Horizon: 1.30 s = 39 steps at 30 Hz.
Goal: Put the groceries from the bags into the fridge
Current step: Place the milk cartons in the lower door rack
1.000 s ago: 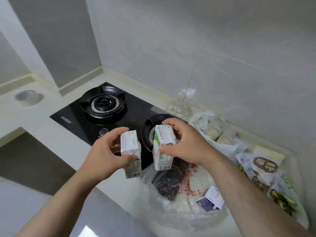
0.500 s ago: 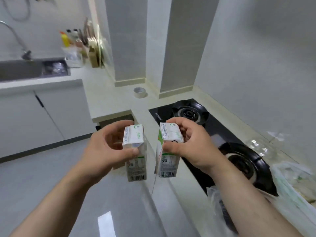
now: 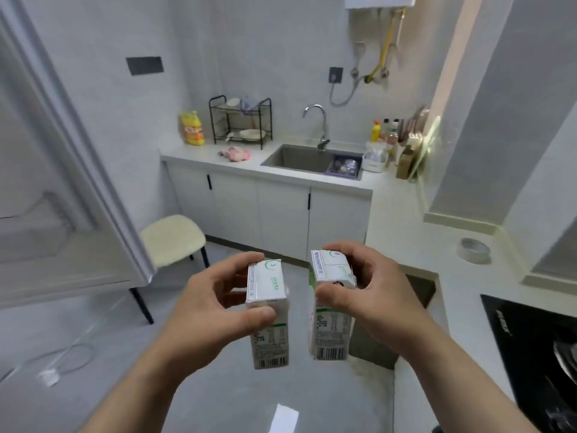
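Small white-and-green left carton [image 3: 270, 345] and right carton [image 3: 329, 335], upright, slightly apart, each pinched near top between thumb and fingers [image 3: 362, 256].

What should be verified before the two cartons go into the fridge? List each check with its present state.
1. Left hand grips the left carton near its top: ok.
2. Right hand grips the right carton near its top: ok.
3. Cartons upright and apart, with a gap between them: ok.
4. Walkway: a chair and a plug with its cable on the floor stand ahead to the left: not ok, probably needs stepping round.
5. Fridge shelf space: no interior shows beside the white door at left: cannot tell.
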Each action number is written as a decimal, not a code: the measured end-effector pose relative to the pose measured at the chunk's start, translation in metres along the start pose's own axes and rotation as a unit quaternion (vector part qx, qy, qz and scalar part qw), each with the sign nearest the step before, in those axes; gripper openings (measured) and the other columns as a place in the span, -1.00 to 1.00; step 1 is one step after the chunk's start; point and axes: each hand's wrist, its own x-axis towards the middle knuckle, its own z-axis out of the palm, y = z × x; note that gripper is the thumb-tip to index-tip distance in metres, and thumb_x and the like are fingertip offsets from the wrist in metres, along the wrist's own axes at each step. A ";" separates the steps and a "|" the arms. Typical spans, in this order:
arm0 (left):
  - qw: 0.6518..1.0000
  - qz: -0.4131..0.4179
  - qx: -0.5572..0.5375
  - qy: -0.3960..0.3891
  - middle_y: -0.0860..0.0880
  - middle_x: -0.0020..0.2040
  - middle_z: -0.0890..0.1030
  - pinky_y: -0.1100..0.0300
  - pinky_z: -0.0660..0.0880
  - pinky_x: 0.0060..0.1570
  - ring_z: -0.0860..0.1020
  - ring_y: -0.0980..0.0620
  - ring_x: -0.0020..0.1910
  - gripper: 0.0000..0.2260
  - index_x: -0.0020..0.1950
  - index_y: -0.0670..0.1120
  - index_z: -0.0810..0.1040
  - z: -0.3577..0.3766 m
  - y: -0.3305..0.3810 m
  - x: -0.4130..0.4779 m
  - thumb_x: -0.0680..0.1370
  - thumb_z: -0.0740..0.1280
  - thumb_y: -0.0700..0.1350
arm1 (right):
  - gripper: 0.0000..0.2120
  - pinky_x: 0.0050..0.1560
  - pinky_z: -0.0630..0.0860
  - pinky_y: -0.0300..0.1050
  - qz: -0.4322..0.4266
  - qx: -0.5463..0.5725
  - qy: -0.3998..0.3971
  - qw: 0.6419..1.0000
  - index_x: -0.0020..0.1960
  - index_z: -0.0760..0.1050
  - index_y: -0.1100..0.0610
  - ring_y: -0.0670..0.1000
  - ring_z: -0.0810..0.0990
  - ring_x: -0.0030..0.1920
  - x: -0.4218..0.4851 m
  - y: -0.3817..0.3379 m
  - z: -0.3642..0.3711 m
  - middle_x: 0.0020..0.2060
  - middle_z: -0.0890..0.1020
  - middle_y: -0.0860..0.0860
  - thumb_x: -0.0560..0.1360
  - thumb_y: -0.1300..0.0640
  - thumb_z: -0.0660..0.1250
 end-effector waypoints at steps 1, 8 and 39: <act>1.000 -0.004 0.000 0.027 -0.06 0.07 0.67 0.15 0.57 -0.12 0.64 -0.03 0.04 -0.42 0.12 0.12 0.64 -0.008 0.004 -0.010 0.09 0.57 -0.04 | -0.53 -0.12 0.60 -0.26 -0.008 0.003 -0.028 1.000 0.11 0.54 -0.19 -0.19 0.64 -0.02 0.006 -0.003 0.009 -0.05 0.66 -0.25 0.26 -0.01 0.61; 0.976 0.004 0.049 0.214 -0.11 0.03 0.68 0.18 0.57 -0.18 0.66 -0.02 -0.04 -0.42 0.14 0.04 0.63 -0.058 0.031 -0.090 0.12 0.55 -0.06 | -0.44 -0.09 0.56 -0.31 -0.069 0.032 -0.175 0.982 0.14 0.51 -0.20 -0.22 0.64 -0.04 0.021 -0.028 0.078 -0.08 0.67 -0.26 0.22 0.01 0.65; 0.910 0.089 0.126 0.384 -0.08 0.04 0.69 0.20 0.58 -0.18 0.66 -0.05 0.01 -0.14 0.17 -0.03 0.58 -0.299 0.112 -0.199 -0.05 0.63 0.28 | -0.45 -0.14 0.53 -0.38 -0.227 -0.029 -0.281 0.932 0.23 0.54 -0.04 -0.26 0.61 -0.15 0.059 -0.202 0.334 -0.16 0.67 -0.16 0.28 -0.03 0.59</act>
